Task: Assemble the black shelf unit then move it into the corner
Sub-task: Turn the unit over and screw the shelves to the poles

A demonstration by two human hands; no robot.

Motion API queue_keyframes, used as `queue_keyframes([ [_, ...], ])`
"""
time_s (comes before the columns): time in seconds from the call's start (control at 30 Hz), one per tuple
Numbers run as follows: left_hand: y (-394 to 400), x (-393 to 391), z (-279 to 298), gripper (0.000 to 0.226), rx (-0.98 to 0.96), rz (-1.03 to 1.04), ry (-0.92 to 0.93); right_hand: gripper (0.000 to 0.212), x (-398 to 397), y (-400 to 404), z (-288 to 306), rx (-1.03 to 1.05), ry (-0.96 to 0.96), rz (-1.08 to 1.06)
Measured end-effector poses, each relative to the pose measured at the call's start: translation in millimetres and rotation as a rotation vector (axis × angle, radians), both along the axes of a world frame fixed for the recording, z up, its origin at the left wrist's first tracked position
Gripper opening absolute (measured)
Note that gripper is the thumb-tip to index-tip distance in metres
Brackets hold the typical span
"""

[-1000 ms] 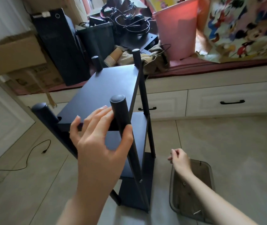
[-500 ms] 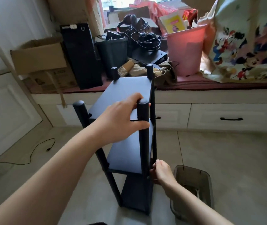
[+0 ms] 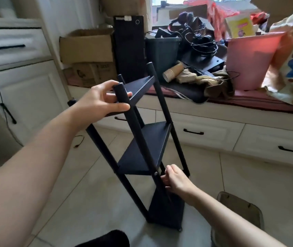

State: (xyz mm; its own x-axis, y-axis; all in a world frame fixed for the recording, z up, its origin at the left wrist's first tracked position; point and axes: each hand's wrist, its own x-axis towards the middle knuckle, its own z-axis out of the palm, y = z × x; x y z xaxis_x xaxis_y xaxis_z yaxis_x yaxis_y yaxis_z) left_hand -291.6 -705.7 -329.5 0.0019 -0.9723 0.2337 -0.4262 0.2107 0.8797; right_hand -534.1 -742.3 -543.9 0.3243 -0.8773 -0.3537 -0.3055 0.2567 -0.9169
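A: Head view, nearest first. Your right hand (image 3: pixel 176 180) has gone from hanging free over the floor to clasping the near post of the black shelf unit (image 3: pixel 145 148), fingers curled round it just below the middle shelf. The brown bin (image 3: pixel 240 207) sits on the tiles just beside that wrist.

B: And the left?

A: Your left hand (image 3: pixel 103 100) pinches the top of the same post, thumb in front, fingers behind, beside the top shelf. It held there half a second ago too.

B: What shifted in the unit?

A: It stood near upright before; now it tips, top toward your left, with its foot on the floor in front of you. All three shelves sit on their posts.

B: Meaning?

A: Likely assembly is done, or you are checking a joint. A two-handed hold suits lifting it. Beyond, the window bench (image 3: pixel 249 102) carries the pink bucket (image 3: pixel 252 59) and cardboard boxes (image 3: pixel 87 45).
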Motion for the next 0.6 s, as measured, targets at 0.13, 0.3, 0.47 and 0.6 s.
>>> queue_keyframes([
  [0.13,10.0,49.3,-20.2,0.045,-0.024,0.078,0.112,0.027,23.9,-11.1,14.5,0.004,0.086,0.116],
  [0.3,39.0,100.5,-74.7,0.039,-0.062,0.241,0.342,0.029,40.3,-25.3,32.2,-0.045,0.387,0.366],
  [0.47,76.4,117.9,-164.6,0.029,-0.043,0.434,0.48,0.031,57.2,-43.2,17.2,-0.181,0.607,0.446],
  [0.6,96.8,115.3,-240.4,0.032,0.039,0.559,0.531,0.029,60.9,-60.0,-16.4,-0.281,0.654,0.413],
])
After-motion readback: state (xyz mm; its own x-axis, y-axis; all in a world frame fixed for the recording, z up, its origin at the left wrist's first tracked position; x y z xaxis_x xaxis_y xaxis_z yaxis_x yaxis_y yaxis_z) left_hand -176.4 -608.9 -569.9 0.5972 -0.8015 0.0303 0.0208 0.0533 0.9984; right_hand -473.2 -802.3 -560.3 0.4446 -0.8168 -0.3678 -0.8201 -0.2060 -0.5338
